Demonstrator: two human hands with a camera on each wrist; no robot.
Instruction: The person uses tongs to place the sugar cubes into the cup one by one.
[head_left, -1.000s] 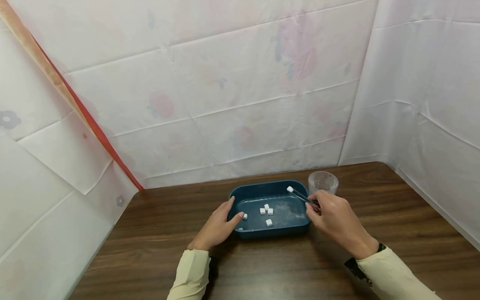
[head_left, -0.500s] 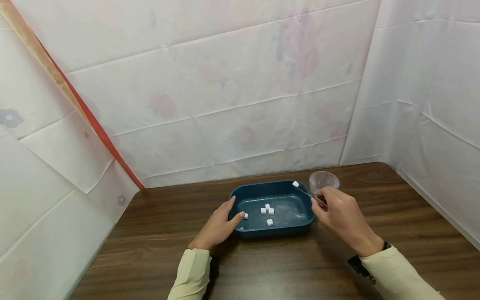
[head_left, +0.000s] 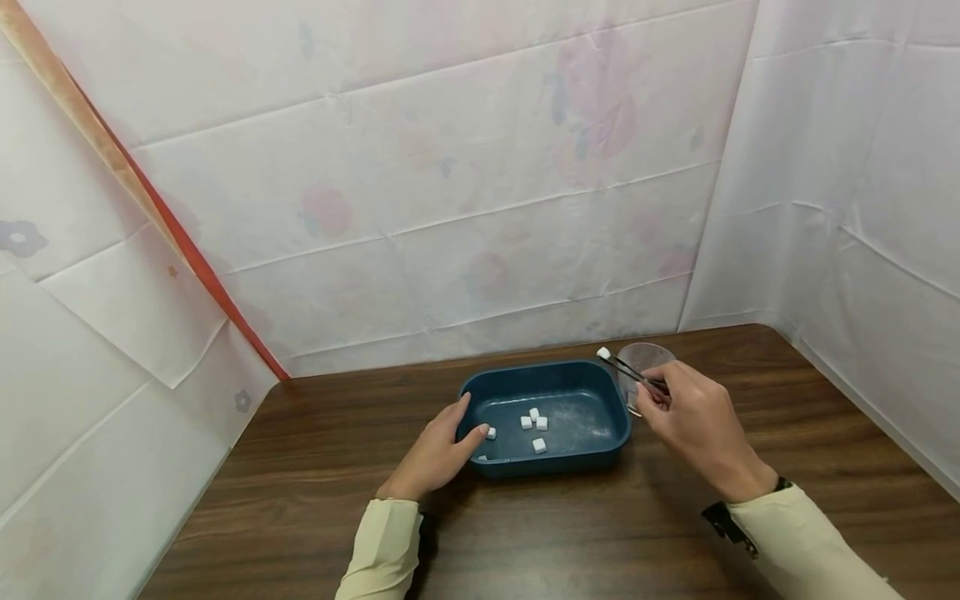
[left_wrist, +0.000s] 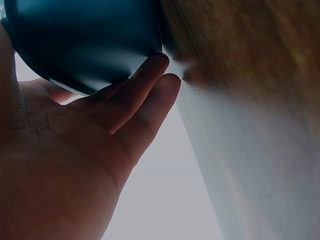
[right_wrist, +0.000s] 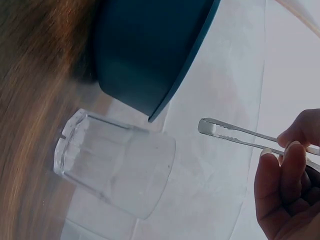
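Observation:
My left hand (head_left: 433,450) holds the left end of a dark blue rectangular dish (head_left: 551,465), its thumb over the rim. In the left wrist view its fingers lie along the dish's outer wall (left_wrist: 100,35). With my right hand (head_left: 697,429) I pinch metal tweezers (right_wrist: 245,141), whose serrated tips grip a small white cube (right_wrist: 206,127). That cube is beyond the dish's right rim, near a clear glass (right_wrist: 117,165). The right wrist view has the tweezer tips above the glass's mouth level, apart from it. Several white cubes (head_left: 539,447) lie in the dish.
The glass stands upright close to the dish's right end, partly behind my right hand in the head view. A wood-grain table (head_left: 285,492) bears everything. White patterned sheeting (head_left: 480,208) rises behind it and at both sides.
My right hand has moved right, carrying the tweezers and cube from over the dish's back right corner past its rim to the glass. The left hand and dish stay put.

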